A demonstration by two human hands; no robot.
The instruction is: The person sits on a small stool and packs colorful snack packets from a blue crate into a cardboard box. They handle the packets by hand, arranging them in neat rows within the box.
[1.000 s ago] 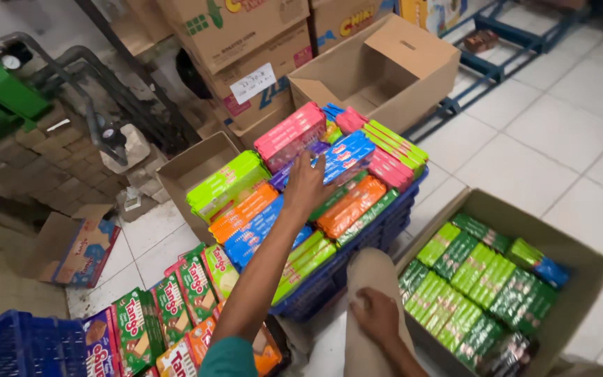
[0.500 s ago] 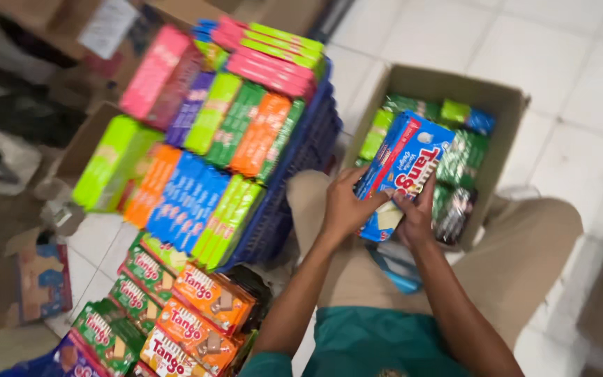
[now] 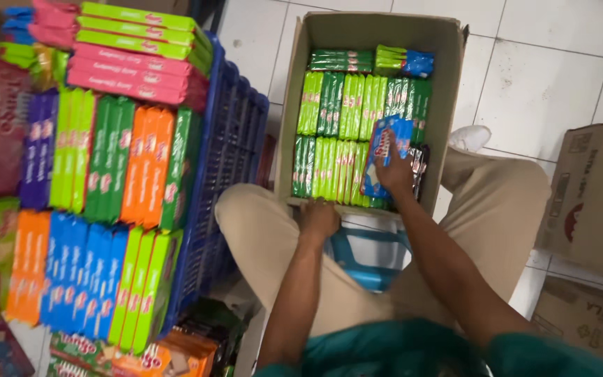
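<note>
The right hand (image 3: 393, 171) reaches forward with the arm stretched out from the lower right, wrist slightly bent down, its grip closed around a blue snack packet (image 3: 384, 157) that stands on edge in the cardboard box (image 3: 371, 31). The packet sits at the near right of the box, pressed against rows of green packets (image 3: 340, 105) standing upright side by side. The left hand (image 3: 319, 218) rests at the box's near edge, forearm running straight up from below; its fingers curl over the rim, though whether they clamp it cannot be told. The box stands on the white tiled floor (image 3: 539, 84) between the person's knees. To the left, a blue plastic crate (image 3: 228, 160) holds stacked packets in many colours.
</note>
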